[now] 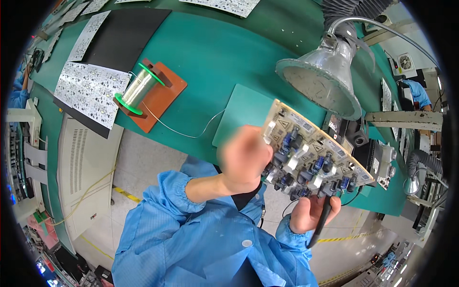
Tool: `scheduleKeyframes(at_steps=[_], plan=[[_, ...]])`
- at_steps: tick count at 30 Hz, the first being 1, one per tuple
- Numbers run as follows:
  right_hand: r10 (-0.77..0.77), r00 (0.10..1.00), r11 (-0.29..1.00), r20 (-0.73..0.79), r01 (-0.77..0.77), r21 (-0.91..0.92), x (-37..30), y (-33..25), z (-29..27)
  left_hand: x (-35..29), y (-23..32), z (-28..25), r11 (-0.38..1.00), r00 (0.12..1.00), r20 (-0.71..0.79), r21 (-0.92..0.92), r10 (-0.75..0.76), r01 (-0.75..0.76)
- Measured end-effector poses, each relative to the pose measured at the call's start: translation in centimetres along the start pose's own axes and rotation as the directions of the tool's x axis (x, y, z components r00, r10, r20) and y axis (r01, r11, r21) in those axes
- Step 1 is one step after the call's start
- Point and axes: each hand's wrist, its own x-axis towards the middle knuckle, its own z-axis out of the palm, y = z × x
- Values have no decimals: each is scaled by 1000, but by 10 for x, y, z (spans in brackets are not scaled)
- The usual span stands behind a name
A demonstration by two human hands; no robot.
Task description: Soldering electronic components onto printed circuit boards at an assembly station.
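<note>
A populated circuit board [313,160], beige with blue, black and white parts, is held tilted up above the bench. My left hand [246,155] is closed at its left edge; part of that hand is blurred and its fingertips are hidden. Below the board's lower edge, my right hand [313,213] is wrapped round the black handle of a soldering iron [321,222]. Its fingers are close to the board's parts; whether they touch it is hard to tell. From a solder wire spool [142,87] on a brown stand, thin wire curves across toward the board.
A metal fume hood [325,79] hangs just beyond the board. Under the board lies a light green mat [244,110] on the green bench [205,52]. White printed sheets [91,91] lie at left. A grey cabinet [86,172] stands below, and black equipment [370,155] sits at right.
</note>
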Motion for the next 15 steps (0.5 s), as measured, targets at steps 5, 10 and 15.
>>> scheduleKeyframes(at_steps=[5,10,15], plan=[[123,992,984,-6,-122,132,15,-10,11,11,4,-3,995,995,6,-10,99,-99],[-73,997,997,-34,73,2,35,-16,12,33,31,-29,772,931,235,522,280,-364],[-133,967,990,220,140,-19,57,-18,23,48,49,-78,2,929,321,945,183,-327]])
